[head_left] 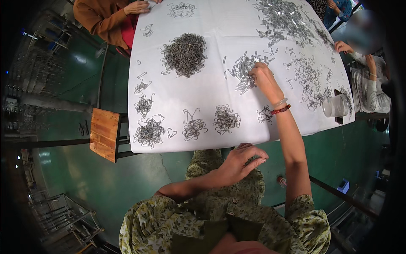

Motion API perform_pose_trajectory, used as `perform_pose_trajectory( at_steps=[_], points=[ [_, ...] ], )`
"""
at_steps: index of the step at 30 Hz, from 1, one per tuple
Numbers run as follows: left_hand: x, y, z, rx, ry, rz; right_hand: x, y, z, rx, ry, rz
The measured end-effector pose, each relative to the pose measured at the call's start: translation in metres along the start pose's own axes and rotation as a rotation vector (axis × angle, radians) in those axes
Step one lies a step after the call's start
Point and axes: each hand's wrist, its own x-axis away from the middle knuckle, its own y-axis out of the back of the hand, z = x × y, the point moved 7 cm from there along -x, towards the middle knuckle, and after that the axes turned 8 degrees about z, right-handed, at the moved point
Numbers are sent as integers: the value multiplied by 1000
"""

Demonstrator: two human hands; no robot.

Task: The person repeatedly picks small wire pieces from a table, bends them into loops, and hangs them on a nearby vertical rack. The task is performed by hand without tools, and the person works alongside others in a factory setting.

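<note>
My right hand [263, 77] reaches over the white-covered table, fingers bent down and drawn together at the right edge of a pile of small grey tube-like pieces [242, 72]. Whatever lies between its fingertips is hidden. Close to my body, below the table's front edge, my left hand [245, 160] is closed with thumb and fingers curled together; what it holds, if anything, is too small to make out. Bent wire hooks lie in small heaps along the near edge, among them a heap [227, 119] in the middle and a sparser heap [265, 114] beside my right forearm.
A large dense mound of wire hooks [184, 55] sits left of centre. More grey pieces [281, 21] spread at the far right, with loose hooks [311, 80] nearer. A clear plastic cup [335, 106] lies by the right edge. Other people work around the table; a wooden stool [104, 134] stands left.
</note>
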Motion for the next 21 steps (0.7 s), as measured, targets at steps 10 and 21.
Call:
perform_pose_trajectory(
  at_steps=[10, 21],
  points=[
    [-2, -5, -9, 12, -16, 40, 44, 23, -17, -356, -236, -105],
    [-3, -24, -11, 65, -3, -11, 183, 85, 40, -1440, -404, -299]
  ],
)
